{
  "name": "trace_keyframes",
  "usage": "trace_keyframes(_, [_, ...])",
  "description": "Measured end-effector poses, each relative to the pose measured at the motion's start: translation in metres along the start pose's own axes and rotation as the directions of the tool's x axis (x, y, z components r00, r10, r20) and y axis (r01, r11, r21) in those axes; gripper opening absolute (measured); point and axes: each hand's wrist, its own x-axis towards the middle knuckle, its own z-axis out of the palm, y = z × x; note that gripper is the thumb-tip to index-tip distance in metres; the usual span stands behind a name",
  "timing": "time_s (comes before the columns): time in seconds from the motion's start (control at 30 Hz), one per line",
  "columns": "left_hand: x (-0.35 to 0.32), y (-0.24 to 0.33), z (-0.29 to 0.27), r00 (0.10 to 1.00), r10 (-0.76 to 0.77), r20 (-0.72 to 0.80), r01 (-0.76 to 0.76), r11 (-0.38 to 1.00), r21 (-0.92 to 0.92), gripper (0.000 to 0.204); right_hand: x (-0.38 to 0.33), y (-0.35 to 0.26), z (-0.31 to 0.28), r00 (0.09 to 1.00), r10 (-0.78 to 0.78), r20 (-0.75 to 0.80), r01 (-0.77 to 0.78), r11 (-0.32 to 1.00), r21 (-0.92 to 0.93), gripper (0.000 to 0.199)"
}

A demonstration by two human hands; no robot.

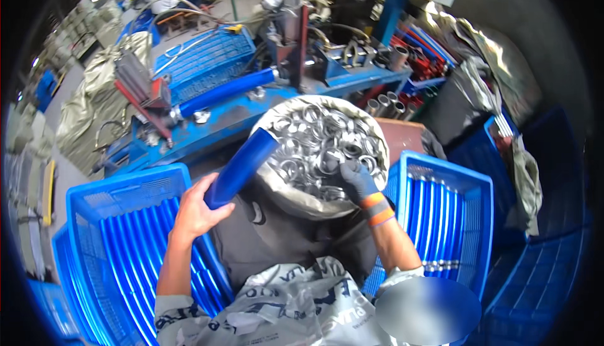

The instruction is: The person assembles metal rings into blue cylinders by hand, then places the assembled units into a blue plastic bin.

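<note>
In the head view, the left hand (pixel 198 211) has its grip closed around the lower, nearer end of a glossy blue tube (pixel 242 168), with the thumb along the underside. The tube's long axis slants up and to the right, away from the body, so its free end points toward the pale fabric sack (pixel 296 206) and overlaps the left part of the sack's rim in this view. Whether that end touches the rim or hangs above it, I cannot tell.

The sack holds a heap of shiny metal rings (pixel 311 129). The right hand (pixel 357 181), in a dark glove with an orange-and-grey band (pixel 376 207) at the wrist, reaches into its right side, fingers down among the rings. Whether this grip is apart or pinched on a ring is too unclear to tell. The right hand is the nearer of the 2 to the heap's right side; the tube's free end lies across from it on the left, well apart.

The 2 hands work between a left blue crate (pixel 126 179) and a right blue crate (pixel 484 233), both holding rows of blue tubes. Beyond the sack, another blue tube (pixel 229 91) lies lengthwise above the blue worktop (pixel 236 116).
</note>
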Motion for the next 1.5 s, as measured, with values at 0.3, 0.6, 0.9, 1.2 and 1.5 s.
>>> trace_keyframes(0.3, [0.018,0.073,0.008,0.967,0.172,0.190,-0.210,0.956,0.203,0.074,-0.032,-0.013,0.036,0.986,-0.135,0.092,0.105,0.955,0.279,0.059])
trace_keyframes(0.6, [0.013,0.079,0.000,0.957,0.265,0.118,-0.287,0.925,0.251,0.064,-0.039,-0.027,0.049,0.958,-0.254,0.134,0.280,0.928,-0.246,0.091])
trace_keyframes(0.9, [0.009,0.079,0.007,0.940,0.312,0.141,-0.340,0.900,0.272,0.071,-0.042,-0.020,0.054,0.966,-0.224,0.132,0.236,0.967,-0.091,0.082])
trace_keyframes(1.2, [0.013,0.076,0.026,0.926,0.368,0.082,-0.373,0.864,0.338,0.071,-0.045,-0.030,0.060,0.993,-0.118,-0.011,0.113,0.972,-0.204,0.070])
trace_keyframes(1.5, [-0.003,0.049,0.031,0.990,-0.051,-0.134,-0.026,0.855,-0.518,0.074,0.016,-0.044,-0.058,0.758,-0.646,0.086,0.177,0.078,-0.981,0.056])
